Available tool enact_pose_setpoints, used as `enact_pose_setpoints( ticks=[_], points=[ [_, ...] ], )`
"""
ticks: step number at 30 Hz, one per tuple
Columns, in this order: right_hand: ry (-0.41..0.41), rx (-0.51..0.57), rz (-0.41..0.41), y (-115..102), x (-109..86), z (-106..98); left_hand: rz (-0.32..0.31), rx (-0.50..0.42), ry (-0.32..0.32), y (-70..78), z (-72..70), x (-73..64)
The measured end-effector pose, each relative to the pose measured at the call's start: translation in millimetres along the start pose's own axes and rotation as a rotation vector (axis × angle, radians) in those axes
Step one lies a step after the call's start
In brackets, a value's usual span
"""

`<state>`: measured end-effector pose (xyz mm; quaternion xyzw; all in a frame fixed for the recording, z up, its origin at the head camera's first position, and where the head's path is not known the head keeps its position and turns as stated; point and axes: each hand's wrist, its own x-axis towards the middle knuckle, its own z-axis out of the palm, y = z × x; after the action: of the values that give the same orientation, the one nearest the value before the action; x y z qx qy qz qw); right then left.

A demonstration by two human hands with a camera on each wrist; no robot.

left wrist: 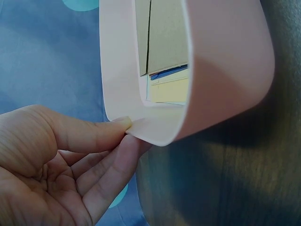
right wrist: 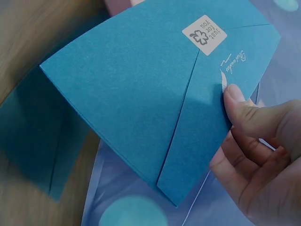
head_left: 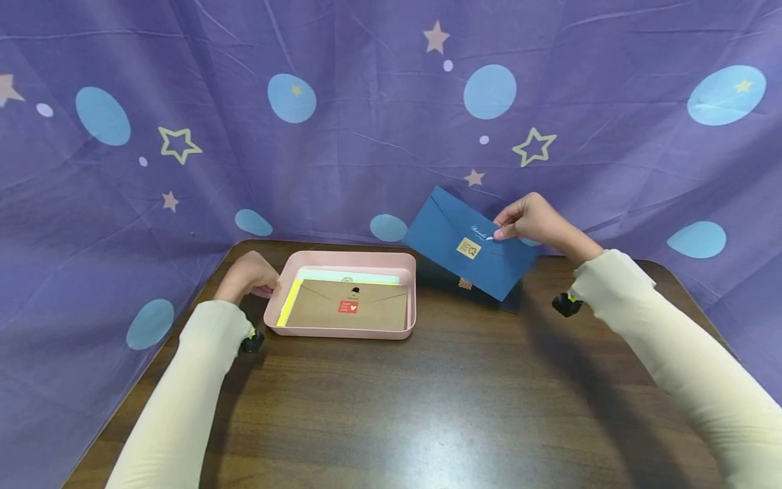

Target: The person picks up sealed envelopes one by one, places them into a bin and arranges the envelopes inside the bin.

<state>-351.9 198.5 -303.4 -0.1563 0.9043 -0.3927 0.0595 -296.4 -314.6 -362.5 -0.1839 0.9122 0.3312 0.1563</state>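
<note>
My right hand (head_left: 531, 219) pinches a blue envelope (head_left: 436, 227) by its upper edge, thumb on the front. A square sticker and white script mark its flap, and it hangs tilted above the table. Behind and below it lies a dark envelope (right wrist: 40, 136), mostly hidden in the head view. At the left, my left hand (left wrist: 70, 155) pinches the rim of a pink tray (left wrist: 117, 61) between thumb and fingers. Inside the tray, a brown envelope (head_left: 318, 309) with a red heart sticker lies on top of a yellow one (head_left: 287, 309) and a pale one (head_left: 324, 275).
The brown wooden table (head_left: 366, 407) carries the tray and the dark envelope near its far edge. Right behind that edge hangs a purple curtain (head_left: 366, 156) with stars and blue spots. A black wrist camera (head_left: 567, 305) sits under the right sleeve.
</note>
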Motion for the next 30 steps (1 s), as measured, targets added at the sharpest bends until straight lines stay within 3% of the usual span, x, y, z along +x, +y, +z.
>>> enact_pose_setpoints(
  ticks=[16,30],
  points=[
    [-0.005,0.07,-0.085,-63.7,24.9,44.5,0.014,-0.019,0.011,-2.6,2.1,1.9],
    [-0.032,0.154,-0.125,-82.1,38.0,66.1,0.026,-0.044,0.0,-1.8,1.9,0.5]
  ],
)
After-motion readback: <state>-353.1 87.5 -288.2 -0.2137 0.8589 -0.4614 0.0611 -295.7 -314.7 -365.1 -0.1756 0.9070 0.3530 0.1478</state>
